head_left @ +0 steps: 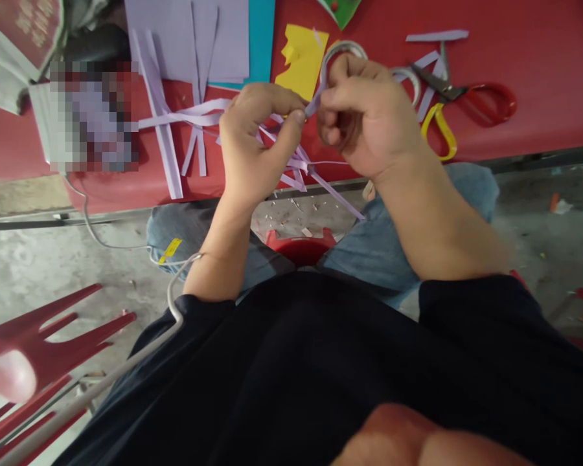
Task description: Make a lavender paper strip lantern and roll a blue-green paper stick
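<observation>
Between thumb and fingers, my left hand (260,136) pinches a purple paper strip (315,103) over the table's front edge. My right hand (364,113) is closed on the upper part of that strip, a short way to the right; its fingertips are partly hidden. More purple strips (296,171) hang below the hands, and one reaches down past the table edge. Loose purple strips (162,129) lie crossed left of my left hand. Just behind my right hand are a roll of tape (347,46) and a torn yellow paper (298,61).
Red-handled scissors (488,103) and a yellow-handled pair (442,133) lie at right on the red table (554,77). Purple sheets (228,39) rest on blue paper (261,39) at the back. A white cable (126,372) runs along my left arm. A red chair (43,336) stands lower left.
</observation>
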`<state>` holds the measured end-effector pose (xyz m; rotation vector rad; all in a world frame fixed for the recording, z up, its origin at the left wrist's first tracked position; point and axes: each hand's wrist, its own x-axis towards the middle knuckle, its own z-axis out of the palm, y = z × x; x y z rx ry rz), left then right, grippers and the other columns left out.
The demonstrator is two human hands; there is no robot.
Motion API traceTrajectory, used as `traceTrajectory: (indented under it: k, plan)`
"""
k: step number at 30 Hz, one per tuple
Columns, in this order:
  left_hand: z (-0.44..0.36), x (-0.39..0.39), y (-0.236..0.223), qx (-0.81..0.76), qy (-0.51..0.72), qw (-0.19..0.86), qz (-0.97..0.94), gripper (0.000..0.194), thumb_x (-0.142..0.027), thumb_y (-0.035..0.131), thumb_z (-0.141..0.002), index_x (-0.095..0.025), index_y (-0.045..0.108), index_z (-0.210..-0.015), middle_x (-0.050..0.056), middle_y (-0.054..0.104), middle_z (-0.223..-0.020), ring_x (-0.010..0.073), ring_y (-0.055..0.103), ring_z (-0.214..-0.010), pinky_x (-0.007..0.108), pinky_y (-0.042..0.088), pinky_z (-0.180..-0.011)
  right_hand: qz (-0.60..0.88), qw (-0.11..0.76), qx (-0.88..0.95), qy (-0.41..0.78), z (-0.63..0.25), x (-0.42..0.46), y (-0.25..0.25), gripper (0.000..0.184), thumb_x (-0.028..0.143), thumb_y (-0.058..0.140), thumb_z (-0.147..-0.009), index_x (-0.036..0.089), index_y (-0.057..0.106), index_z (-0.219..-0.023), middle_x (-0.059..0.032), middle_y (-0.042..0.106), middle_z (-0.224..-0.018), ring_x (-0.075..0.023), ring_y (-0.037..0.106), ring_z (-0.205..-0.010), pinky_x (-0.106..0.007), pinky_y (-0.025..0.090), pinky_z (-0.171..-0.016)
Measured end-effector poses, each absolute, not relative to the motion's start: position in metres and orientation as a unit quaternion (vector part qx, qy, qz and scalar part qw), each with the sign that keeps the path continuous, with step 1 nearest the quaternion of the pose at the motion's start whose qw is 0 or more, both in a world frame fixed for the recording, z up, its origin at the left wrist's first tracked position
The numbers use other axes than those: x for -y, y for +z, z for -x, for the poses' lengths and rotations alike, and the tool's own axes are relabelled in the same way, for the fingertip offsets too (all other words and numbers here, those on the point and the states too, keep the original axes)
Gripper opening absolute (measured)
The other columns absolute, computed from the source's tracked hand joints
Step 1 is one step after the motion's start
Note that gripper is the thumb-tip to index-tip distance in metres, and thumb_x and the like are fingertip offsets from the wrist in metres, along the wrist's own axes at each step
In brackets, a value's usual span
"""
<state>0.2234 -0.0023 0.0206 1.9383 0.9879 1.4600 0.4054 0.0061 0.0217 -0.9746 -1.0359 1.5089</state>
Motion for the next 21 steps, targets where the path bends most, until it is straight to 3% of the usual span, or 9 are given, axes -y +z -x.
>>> traceTrajectory:
  k: [4,7,10,14,21]
  plan:
    - [-0.219,-0.004,0.012,-0.324,0.547,0.256,-0.728,0.009,-0.029,0.073,-0.102,-0.033,0.080,-0.098,0.000,0.082,-0.102,0.0229,0.075,-0.103,0.044,0.057,-0.100,0.433,0.499,0.417,0.624,-0.407,-0.005,0.024,0.030,0.042,0.079,-0.073,0.031,0.050,-0.072,-0.0001,0.054,-0.072,-0.0187,0.042,-0.056,-0.036,0.020,-0.050]
    - [-0.216,-0.005,0.011,-0.340,0.529,0.235,-0.741,0.011,-0.025,0.076,-0.100,-0.034,0.083,-0.099,0.001,0.082,-0.112,0.0257,0.073,-0.113,0.048,0.053,-0.107,0.453,0.481,0.414,0.627,-0.406,-0.004,0.026,0.027,0.054,0.080,-0.077,0.034,0.064,-0.083,-0.0001,0.048,-0.070,-0.0174,0.032,-0.053,-0.037,0.021,-0.049]
    - [-0.211,-0.005,0.012,-0.365,0.496,0.225,-0.755,0.009,-0.029,0.079,-0.100,-0.036,0.085,-0.104,0.001,0.081,-0.120,0.0280,0.071,-0.121,0.051,0.051,-0.111,0.447,0.484,0.440,0.609,-0.408,-0.003,0.027,0.020,0.053,0.080,-0.082,0.037,0.069,-0.085,0.0007,0.044,-0.066,-0.0177,0.021,-0.052,-0.038,0.021,-0.049]
    - [-0.205,-0.006,0.009,-0.375,0.508,0.202,-0.749,0.019,-0.030,0.086,-0.097,-0.031,0.083,-0.116,0.002,0.078,-0.131,0.0255,0.070,-0.127,0.044,0.051,-0.114,0.434,0.531,0.438,0.581,-0.410,-0.005,0.025,0.020,0.050,0.083,-0.087,0.038,0.068,-0.082,0.0013,0.049,-0.067,-0.0191,0.026,-0.053,-0.039,0.026,-0.051]
    - [-0.197,-0.013,0.001,-0.410,0.562,0.147,-0.703,0.035,-0.057,0.083,-0.097,-0.033,0.076,-0.121,0.004,0.073,-0.124,0.0244,0.064,-0.131,0.040,0.051,-0.117,0.414,0.557,0.408,0.593,-0.405,-0.011,0.012,0.030,0.051,0.091,-0.083,0.034,0.067,-0.082,0.0036,0.047,-0.066,-0.0171,0.031,-0.053,-0.037,0.022,-0.051]
